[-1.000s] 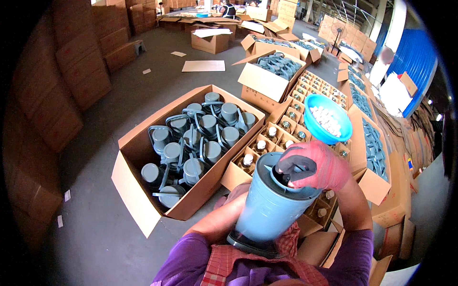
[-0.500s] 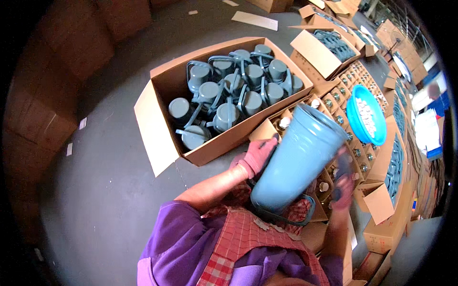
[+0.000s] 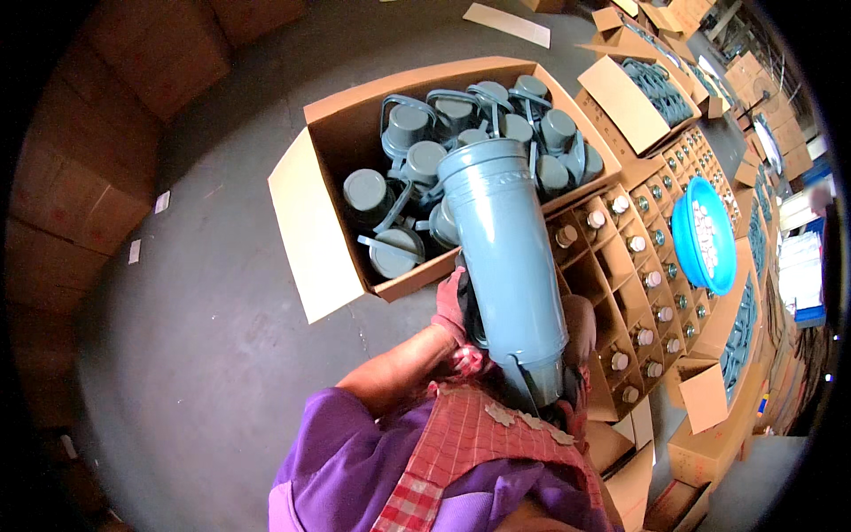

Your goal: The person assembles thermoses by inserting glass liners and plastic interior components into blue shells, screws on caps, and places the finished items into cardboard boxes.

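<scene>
Moved: since half a second ago the blue-grey casing (image 3: 505, 257) has swung out of its rightward lean, its upper end now overlapping my view of the open carton (image 3: 315, 235); my right hand (image 3: 572, 403) has dropped from beside it to near its lower end.
Casing: on the near side of the open carton, its narrower end toward my apron (image 3: 461, 443).
Left glove: my left hand (image 3: 452, 297), just below the carton's near edge, has its fingers clamped on the casing's left side, their tips partly hidden.
Right glove: well below the carton, dark and partly covered; I cannot tell whether those fingers are together or apart.
In the carton: lidded vessels (image 3: 407, 124) with handles, packed close.
Right of the carton: a divided box (image 3: 634, 294) of bottles (image 3: 618, 360), many with pale tops, and on it a blue bowl (image 3: 727, 259) holding small white pieces (image 3: 706, 238).
Beyond the carton, rightward: a second box (image 3: 620, 102) of blue-grey parts.
Left of the carton: stacked brown boxes (image 3: 80, 177).
</scene>
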`<state>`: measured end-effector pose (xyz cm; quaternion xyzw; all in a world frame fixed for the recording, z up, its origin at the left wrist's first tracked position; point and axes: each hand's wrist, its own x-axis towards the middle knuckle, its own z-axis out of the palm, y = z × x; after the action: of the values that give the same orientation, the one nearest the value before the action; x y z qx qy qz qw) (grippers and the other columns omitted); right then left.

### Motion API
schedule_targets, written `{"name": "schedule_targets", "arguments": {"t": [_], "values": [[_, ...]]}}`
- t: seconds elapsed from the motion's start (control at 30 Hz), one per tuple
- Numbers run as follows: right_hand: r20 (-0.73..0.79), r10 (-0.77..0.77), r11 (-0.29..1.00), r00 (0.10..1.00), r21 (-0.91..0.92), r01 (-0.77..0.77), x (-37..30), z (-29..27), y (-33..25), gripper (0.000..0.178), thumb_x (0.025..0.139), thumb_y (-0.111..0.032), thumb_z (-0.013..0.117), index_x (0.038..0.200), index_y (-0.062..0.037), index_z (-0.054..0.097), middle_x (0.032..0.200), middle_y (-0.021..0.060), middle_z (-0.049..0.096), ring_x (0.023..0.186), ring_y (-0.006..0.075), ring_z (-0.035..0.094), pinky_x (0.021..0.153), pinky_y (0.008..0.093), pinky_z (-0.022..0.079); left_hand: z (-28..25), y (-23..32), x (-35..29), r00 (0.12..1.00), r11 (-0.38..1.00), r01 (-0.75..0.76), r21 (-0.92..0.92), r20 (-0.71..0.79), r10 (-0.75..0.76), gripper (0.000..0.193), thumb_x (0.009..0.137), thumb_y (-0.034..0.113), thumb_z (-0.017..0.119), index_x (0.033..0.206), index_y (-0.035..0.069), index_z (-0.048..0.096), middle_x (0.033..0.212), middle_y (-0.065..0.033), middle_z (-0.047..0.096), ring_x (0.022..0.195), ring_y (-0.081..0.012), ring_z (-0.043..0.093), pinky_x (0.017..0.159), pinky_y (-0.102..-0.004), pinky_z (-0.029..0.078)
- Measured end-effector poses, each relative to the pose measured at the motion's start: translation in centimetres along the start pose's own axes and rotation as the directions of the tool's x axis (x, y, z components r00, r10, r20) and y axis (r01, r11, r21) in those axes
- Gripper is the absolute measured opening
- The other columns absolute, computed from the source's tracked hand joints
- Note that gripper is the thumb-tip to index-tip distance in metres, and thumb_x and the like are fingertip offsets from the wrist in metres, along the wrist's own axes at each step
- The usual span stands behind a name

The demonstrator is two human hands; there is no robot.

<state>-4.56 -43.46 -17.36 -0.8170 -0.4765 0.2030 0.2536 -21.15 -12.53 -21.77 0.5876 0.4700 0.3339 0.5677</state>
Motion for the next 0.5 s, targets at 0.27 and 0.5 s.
{"name": "schedule_targets", "arguments": {"t": [0.27, 0.5], "values": [[-0.285, -0.474, 0.878, 0.833, -0.079, 0.472, 23.6, -4.2, -21.0, 0.045, 0.061, 0.012, 0.062, 0.103, -0.0013, 0.054, 0.136, 0.0204, 0.036, 0.126, 0.0374, 0.036, 0.098, 0.0422, 0.037, -4.5, 9.7, 12.9, 0.969, 0.050, -0.039, -0.998, -0.050, -0.242, 0.045, 0.092, 0.042, 0.043, 0.111, 0.003, 0.056, 0.104, -0.0066, 0.061, 0.093, -0.0251, 0.057, 0.085, -0.0382, 0.045], [-0.023, -0.778, 0.552, 0.627, -0.501, 0.666, 41.8, 4.0, -36.6, 0.033, 0.067, -0.013, 0.064, 0.100, -0.0148, 0.060, 0.113, 0.0132, 0.054, 0.110, 0.0307, 0.048, 0.092, 0.0428, 0.037, -5.8, 4.8, 21.6, 0.860, -0.058, -0.184, -0.981, -0.132, -0.493, 0.036, 0.093, 0.025, 0.043, 0.118, 0.001, 0.053, 0.117, -0.0132, 0.057, 0.103, -0.0316, 0.055, 0.092, -0.0462, 0.043]]}}
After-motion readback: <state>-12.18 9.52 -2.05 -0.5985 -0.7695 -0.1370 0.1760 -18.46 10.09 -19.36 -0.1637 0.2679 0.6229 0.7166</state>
